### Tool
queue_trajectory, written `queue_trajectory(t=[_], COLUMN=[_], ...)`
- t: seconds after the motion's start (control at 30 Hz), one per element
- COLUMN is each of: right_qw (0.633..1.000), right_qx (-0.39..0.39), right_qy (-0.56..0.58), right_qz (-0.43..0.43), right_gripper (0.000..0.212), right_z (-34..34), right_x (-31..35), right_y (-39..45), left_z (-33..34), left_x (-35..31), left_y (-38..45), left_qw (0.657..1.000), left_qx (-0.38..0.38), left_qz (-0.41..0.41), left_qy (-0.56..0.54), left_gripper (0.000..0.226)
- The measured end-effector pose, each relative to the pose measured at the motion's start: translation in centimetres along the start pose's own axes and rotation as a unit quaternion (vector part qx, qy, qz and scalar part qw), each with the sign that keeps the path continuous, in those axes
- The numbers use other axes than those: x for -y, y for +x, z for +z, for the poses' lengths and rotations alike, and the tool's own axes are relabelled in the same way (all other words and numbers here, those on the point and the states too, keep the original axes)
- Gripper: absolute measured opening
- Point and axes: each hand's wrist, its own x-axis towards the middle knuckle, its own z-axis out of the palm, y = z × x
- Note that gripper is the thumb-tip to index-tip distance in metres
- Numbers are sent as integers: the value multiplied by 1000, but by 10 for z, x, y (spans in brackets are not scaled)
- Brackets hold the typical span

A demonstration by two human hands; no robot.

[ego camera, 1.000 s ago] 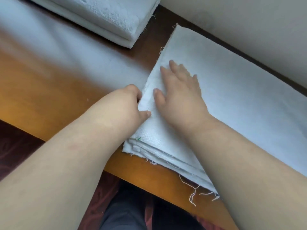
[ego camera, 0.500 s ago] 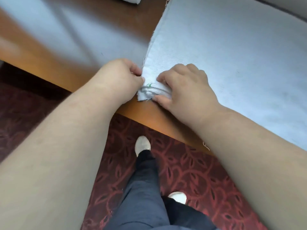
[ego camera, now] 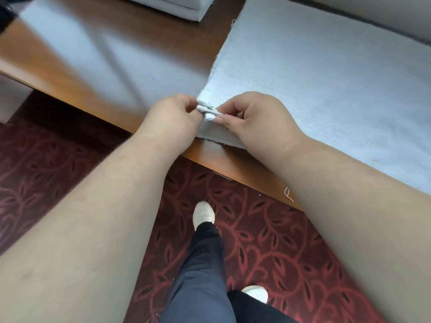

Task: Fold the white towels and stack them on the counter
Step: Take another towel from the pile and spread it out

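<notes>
Towel (ego camera: 326, 73) corner pinched by left hand (ego camera: 171, 120), right hand (ego camera: 258, 120).

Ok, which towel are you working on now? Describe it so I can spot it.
On the wooden counter, it's the large towel spread flat at the right. Both hands, left hand and right hand, pinch its near corner; the folded stack lies untouched at the far edge.

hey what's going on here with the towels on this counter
A person is working on a large white towel spread flat on the brown wooden counter. The left hand and right hand both pinch its near corner, right at the counter's edge. A stack of folded white towels sits at the far side.
</notes>
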Motion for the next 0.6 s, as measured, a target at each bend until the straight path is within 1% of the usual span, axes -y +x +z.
queue_trajectory(t=[0.07, 0.13, 0.2, 0.27, 0.33, 0.37, 0.43, 0.5, 0.57, 0.6], right_qw=[999, 1000, 1000, 1000, 999, 999, 998, 996, 996, 996], right_qx=[-27, -17, -15, -13, 7, 18, 42, 56, 54, 54], right_qy=[22, 5, 4, -1, -29, -32, -9, 11, 4, -8], right_qz=[4, 7, 17, 20, 26, 34, 56, 68, 71, 67], right_gripper=[10, 10, 9, 9, 11, 11, 10, 9, 7, 7], right_z=[6, 9, 11, 13, 13, 12, 9, 7, 6, 6], right_x=[2, 1, -1, -1, 1, 2, 5, 7, 10, 13], right_y=[-4, -6, -8, -7, -6, -4, 0, 1, 1, -1], left_z=[1, 3, 2, -3, -8, -9, -11, -9, -6, -4], left_x=[-2, -4, -4, -2, -1, -1, -1, -3, -4, -2], left_y=[2, 4, 8, 14, 18, 19, 19, 18, 17, 17], left_qw=[998, 991, 987, 993, 998, 999, 1000, 998, 999, 1000], left_qx=[21, 25, 20, 25, 32, 31, 29, 25, 25, 19], left_qz=[28, 61, 74, 50, 14, 5, -4, -21, -22, -8], left_qy=[60, 115, 144, 102, 48, 38, 10, -49, -42, -11], left_gripper=[19, 17, 15, 13, 19, 23, 27, 26, 33, 28])
